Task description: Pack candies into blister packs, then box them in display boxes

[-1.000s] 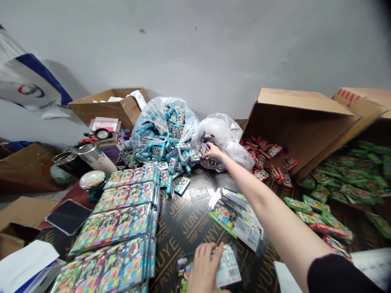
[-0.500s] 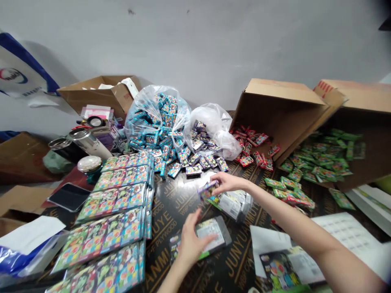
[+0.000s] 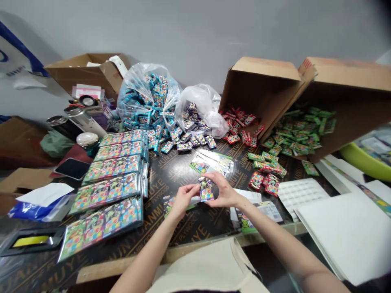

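A small purple printed box is held up in front of me, its colourful face showing. My right hand grips it from the right between thumb and fingers. At its left edge, the closed thumb and fingertips of my left hand meet the box. Beneath my hands lies a flat printed packet in a clear sleeve, partly hidden. Further back are more flat sleeved packets, overlapping. Loose purple boxes spill from a clear plastic bag beyond them.
Rows of filled four-colour packs stand on the left. Behind are a bag of blue boxes and cartons with red boxes and green boxes. White sheets lie at right; a phone and tumblers at left.
My right hand has brought the purple box nearer to me. My left hand has risen from the sleeved packet to the box. The view has tilted downward and shifted right.
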Action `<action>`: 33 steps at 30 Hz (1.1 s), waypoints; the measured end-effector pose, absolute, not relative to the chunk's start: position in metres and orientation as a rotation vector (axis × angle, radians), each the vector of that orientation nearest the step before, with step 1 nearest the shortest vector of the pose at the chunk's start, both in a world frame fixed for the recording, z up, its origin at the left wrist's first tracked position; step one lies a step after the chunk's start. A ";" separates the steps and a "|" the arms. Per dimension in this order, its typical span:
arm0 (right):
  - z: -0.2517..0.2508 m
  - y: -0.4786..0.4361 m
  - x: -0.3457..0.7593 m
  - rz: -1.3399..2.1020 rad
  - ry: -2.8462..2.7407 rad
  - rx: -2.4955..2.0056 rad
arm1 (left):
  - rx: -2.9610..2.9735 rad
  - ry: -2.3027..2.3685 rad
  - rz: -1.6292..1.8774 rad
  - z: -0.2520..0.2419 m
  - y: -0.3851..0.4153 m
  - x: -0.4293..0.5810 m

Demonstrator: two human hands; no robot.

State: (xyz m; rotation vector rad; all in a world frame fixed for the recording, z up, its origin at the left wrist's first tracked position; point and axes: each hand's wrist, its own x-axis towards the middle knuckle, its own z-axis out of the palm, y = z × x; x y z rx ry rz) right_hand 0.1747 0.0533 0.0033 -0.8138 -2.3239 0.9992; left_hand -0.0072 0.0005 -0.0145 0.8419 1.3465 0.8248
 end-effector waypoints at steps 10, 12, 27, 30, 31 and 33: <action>-0.042 0.027 0.223 0.737 -2.358 -1.226 | 2.072 1.556 0.278 -0.036 -0.022 -0.020; -0.039 0.023 0.225 0.802 -2.352 -1.174 | 2.114 1.525 0.313 -0.031 -0.024 -0.018; -0.031 0.005 0.230 0.882 -2.257 -1.279 | 2.160 1.508 0.413 -0.025 -0.021 -0.012; -0.037 0.034 0.278 0.525 -2.206 -1.748 | 2.167 1.542 0.360 -0.031 -0.024 -0.017; -0.040 0.045 0.296 0.446 -2.212 -1.884 | 2.179 1.545 0.337 -0.034 -0.025 -0.020; -0.043 0.064 0.327 0.436 -2.285 -2.027 | 2.211 1.531 0.284 -0.041 -0.027 -0.024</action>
